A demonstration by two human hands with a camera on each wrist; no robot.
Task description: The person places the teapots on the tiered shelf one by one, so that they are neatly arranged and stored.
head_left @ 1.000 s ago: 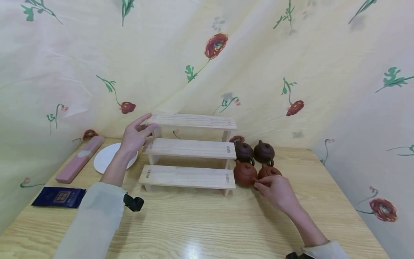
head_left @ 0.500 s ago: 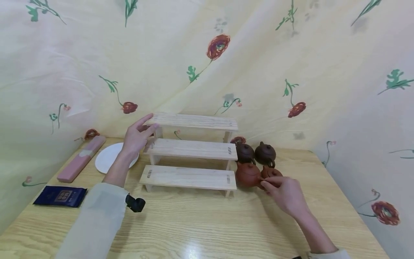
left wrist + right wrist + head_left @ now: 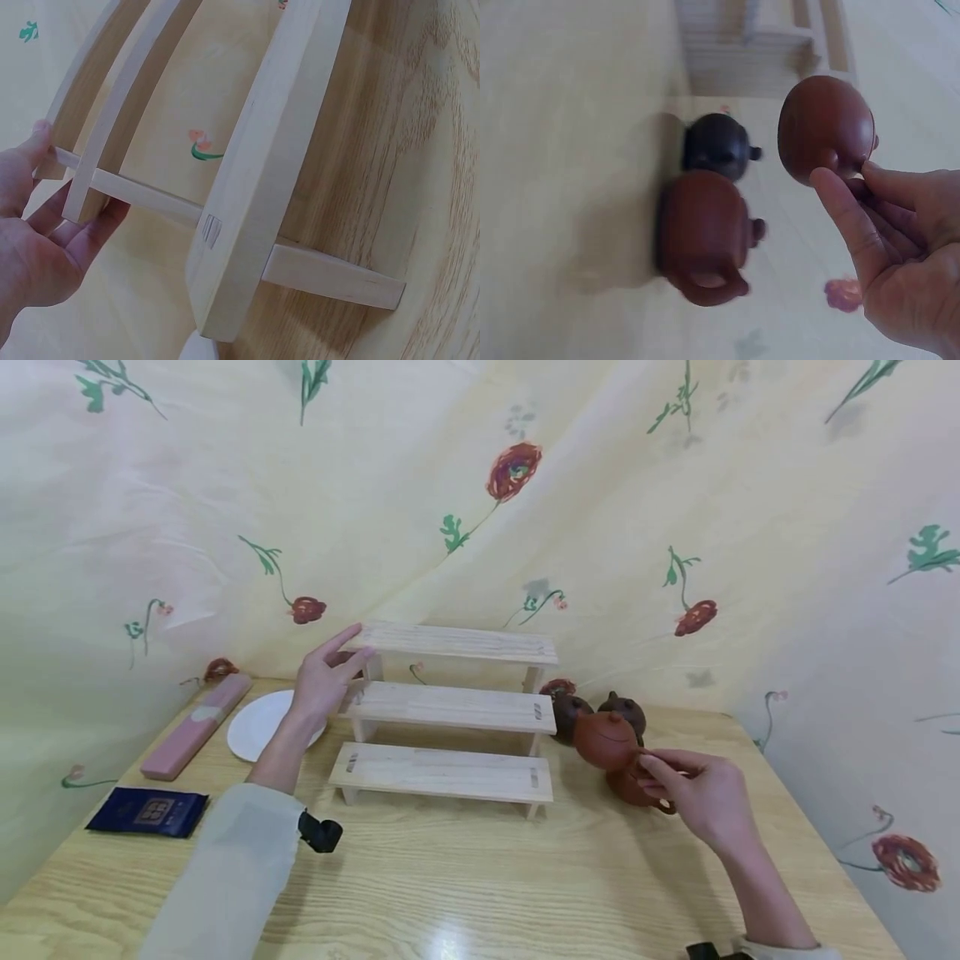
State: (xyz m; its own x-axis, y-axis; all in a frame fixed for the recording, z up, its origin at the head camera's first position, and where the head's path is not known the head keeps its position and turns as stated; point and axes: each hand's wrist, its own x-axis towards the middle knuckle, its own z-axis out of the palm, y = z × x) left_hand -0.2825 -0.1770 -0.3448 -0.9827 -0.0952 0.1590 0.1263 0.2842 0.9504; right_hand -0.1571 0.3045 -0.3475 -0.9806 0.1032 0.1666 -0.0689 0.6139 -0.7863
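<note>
A reddish-brown clay teapot (image 3: 604,740) is raised off the table, its handle pinched between the thumb and fingers of my right hand (image 3: 701,793). In the right wrist view the lifted teapot (image 3: 826,129) hangs apart from a second reddish teapot (image 3: 705,229) standing on the table. Two dark brown teapots (image 3: 624,713) stand behind, partly hidden. My left hand (image 3: 322,685) grips the upper left end of a three-step wooden display rack (image 3: 442,706). The left wrist view shows the thumb and fingers of this hand (image 3: 45,232) around the rack's board ends.
Left of the rack lie a white plate (image 3: 255,727), a long pink box (image 3: 197,727) and a dark blue packet (image 3: 147,812). A flowered cloth (image 3: 420,510) hangs behind the wooden table (image 3: 450,877).
My right hand has lifted the reddish teapot by its handle, up and to the right, away from the rack's side. My left hand stays at the rack; the head view has shifted slightly.
</note>
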